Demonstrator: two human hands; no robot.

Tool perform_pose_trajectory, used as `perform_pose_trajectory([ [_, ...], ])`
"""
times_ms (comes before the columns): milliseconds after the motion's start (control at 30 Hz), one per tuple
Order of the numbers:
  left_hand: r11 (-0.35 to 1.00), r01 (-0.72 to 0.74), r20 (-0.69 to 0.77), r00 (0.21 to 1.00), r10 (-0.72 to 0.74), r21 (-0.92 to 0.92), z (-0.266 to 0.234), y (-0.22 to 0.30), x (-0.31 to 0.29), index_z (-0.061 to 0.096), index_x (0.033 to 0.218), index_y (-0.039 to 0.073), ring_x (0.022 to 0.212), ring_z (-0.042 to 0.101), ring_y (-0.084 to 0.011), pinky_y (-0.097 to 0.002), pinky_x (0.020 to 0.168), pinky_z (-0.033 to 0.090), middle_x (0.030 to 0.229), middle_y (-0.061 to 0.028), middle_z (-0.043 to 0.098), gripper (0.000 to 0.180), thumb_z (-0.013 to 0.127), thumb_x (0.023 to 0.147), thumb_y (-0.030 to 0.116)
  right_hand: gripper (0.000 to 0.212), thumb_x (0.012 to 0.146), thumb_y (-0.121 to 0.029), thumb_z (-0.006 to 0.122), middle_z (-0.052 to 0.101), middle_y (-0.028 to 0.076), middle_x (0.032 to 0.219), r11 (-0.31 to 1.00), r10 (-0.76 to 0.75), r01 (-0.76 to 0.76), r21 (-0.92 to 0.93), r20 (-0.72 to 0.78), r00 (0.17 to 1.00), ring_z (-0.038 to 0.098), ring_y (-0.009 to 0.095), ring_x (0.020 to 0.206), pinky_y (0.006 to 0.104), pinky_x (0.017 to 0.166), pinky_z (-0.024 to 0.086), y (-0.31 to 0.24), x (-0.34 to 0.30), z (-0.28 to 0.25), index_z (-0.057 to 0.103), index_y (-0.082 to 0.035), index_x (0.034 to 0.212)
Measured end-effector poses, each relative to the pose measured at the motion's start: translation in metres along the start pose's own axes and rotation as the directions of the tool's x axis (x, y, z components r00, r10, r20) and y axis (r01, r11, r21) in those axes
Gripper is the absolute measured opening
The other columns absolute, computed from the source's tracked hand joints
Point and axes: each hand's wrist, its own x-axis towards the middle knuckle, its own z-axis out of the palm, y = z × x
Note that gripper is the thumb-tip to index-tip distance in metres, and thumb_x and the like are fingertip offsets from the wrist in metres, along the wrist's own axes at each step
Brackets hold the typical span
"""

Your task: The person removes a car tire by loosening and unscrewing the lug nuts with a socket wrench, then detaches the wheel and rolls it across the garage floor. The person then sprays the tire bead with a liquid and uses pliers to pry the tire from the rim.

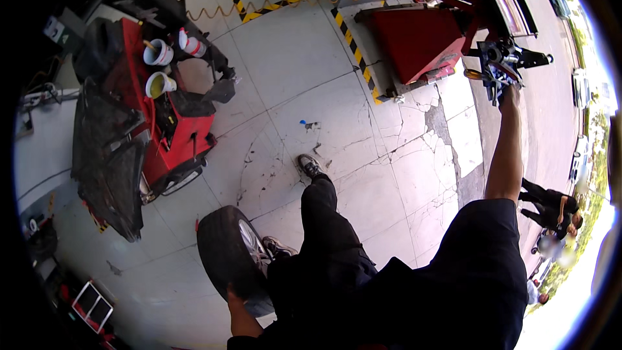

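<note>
A car wheel with a black tyre and a silver spoked rim stands upright on the floor at my left foot. My left hand is against the tyre's near edge, seemingly gripping it, its fingertips partly hidden. Far to the right, my right arm is stretched out to a tray of small tools and parts on the red machine. There my right hand is at the tray's near edge. Its fingers blend into the clutter, so I cannot make out whether they hold anything.
A red tyre-changing machine stands at left, bearing a white bucket, a second tub and a spray bottle. At upper right is a red cabinet beside black-yellow floor tape. An orange coiled hose crosses behind. People stand outside.
</note>
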Motion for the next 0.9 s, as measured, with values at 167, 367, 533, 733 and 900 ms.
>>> perform_pose_trajectory([
  [167, 0.982, 0.113, 0.288, 0.945, -0.154, 0.153, -0.05, 0.039, 0.052, 0.046, 0.132, 0.015, 0.123, 0.042, -0.0349, -0.0603, 0.094, 0.033, 0.133, -0.0073, 0.049, 0.081, 0.053, 0.071, 0.068, 0.019, 0.085, -0.024, 0.047, 0.059, 0.006, 0.08, 0.76, -0.173, 0.105, -0.642, -0.043, 0.984, 0.054, 0.016, 0.062, 0.0337, 0.054, 0.045, -0.006, 0.009, -0.043, 0.057, -0.009, 0.09],
  [367, 0.942, 0.28, -0.078, 0.96, -0.27, 0.186, -0.033, 0.041, 0.023, 0.019, 0.144, 0.011, 0.136, 0.018, -0.0379, -0.0628, 0.104, 0.012, 0.148, -0.0125, 0.023, 0.109, 0.065, 0.064, 0.069, 0.022, 0.09, -0.025, 0.041, 0.056, 0.006, 0.076, -0.648, -0.149, 0.424, -0.633, 0.651, 0.745, 0.054, 0.02, 0.068, 0.0344, 0.063, 0.046, 0.055, -0.141, -0.056, 0.056, -0.012, 0.079],
  [533, 0.949, 0.252, 0.004, 0.966, -0.258, 0.189, -0.069, 0.027, 0.029, 0.018, 0.144, 0.01, 0.136, 0.016, -0.0381, -0.0635, 0.103, 0.012, 0.149, -0.0136, 0.02, 0.109, 0.067, 0.065, 0.066, 0.017, 0.089, -0.021, 0.047, 0.04, 0.0, 0.058, -0.305, -0.15, 0.659, -0.688, 0.718, 0.68, 0.045, 0.013, 0.058, 0.0275, 0.055, 0.036, 0.141, -0.262, -0.055, 0.05, -0.013, 0.075],
  [733, 0.958, -0.036, -0.307, 0.943, 0.126, 0.283, -0.057, -0.004, 0.008, 0.031, 0.139, 0.009, 0.122, 0.042, -0.0321, -0.0475, 0.097, 0.037, 0.135, -0.0102, 0.043, 0.087, 0.073, 0.073, 0.046, 0.026, 0.081, -0.031, 0.065, 0.026, -0.007, 0.047, 0.778, 0.624, -0.505, -0.374, 0.364, 0.691, 0.026, 0.007, 0.033, 0.0249, 0.031, 0.022, 0.277, -0.374, 0.1, 0.048, -0.012, 0.076],
  [900, 0.82, -0.015, -0.288, 0.932, 0.218, 0.572, -0.033, -0.008, -0.009, 0.045, 0.129, 0.004, 0.102, 0.053, -0.0233, -0.0359, 0.082, 0.044, 0.12, -0.0067, 0.053, 0.063, 0.061, 0.084, 0.046, 0.03, 0.077, -0.028, 0.071, 0.028, -0.005, 0.047, 0.694, 0.707, -0.558, -0.455, 0.286, 0.646, 0.028, 0.01, 0.033, 0.0266, 0.032, 0.024, 0.456, -0.317, 0.233, 0.047, -0.011, 0.073],
])
